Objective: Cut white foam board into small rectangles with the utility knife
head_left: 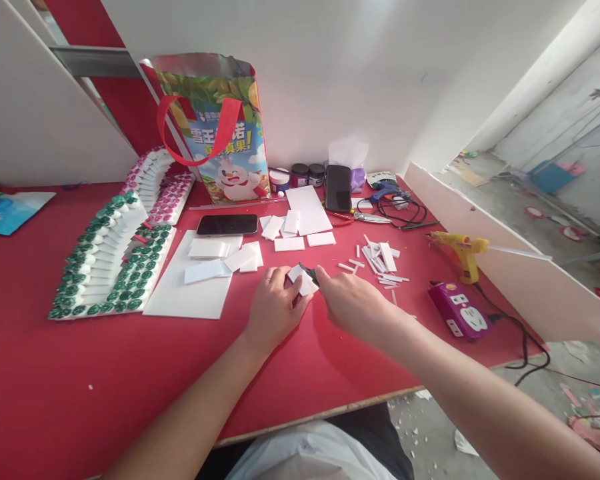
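My left hand is closed on a small white board piece, thumb along its near side and fingers at its far left edge. In my right hand is a cutter knife with a dark handle, mostly hidden by the fingers. Its blade end lies at the upper edge of the small white piece. Several cut white rectangles rest on a larger white sheet to the left. Thin white offcut strips are scattered to the right of my hands.
A black phone lies beyond the sheet, below a colourful bag. Green-and-white decorated pieces stand at left. At right are a yellow glue gun, a purple power strip, a blue glue gun and scissors.
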### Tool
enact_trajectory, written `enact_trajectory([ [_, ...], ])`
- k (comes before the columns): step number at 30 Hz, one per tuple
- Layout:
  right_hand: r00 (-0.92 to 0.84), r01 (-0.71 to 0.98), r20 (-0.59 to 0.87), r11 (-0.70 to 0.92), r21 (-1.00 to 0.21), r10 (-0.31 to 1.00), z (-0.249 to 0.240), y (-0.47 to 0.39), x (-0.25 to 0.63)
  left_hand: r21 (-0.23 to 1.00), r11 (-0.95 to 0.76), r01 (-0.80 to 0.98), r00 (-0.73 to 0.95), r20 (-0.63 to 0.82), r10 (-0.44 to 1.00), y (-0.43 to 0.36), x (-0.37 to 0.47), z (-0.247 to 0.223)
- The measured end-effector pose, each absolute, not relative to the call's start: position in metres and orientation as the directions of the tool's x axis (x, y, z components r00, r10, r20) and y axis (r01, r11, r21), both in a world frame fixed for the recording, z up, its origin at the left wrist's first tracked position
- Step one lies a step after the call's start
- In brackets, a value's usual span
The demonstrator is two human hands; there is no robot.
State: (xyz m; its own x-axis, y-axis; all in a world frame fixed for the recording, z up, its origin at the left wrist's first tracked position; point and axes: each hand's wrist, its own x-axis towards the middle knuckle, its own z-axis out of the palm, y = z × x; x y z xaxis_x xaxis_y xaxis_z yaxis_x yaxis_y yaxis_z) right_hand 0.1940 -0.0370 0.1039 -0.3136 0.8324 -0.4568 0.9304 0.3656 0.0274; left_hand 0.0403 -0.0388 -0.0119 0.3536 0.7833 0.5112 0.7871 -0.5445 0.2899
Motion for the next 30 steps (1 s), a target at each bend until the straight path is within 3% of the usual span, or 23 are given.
enact_trajectory([
  [30, -0.245, 0.932, -0.537, 0.349, 0.101, 0.807, 0.099, -0.098, 0.221, 0.302, -0.537, 0.787, 0.328, 0.532, 0.78, -0.038, 0.041, -0.016],
])
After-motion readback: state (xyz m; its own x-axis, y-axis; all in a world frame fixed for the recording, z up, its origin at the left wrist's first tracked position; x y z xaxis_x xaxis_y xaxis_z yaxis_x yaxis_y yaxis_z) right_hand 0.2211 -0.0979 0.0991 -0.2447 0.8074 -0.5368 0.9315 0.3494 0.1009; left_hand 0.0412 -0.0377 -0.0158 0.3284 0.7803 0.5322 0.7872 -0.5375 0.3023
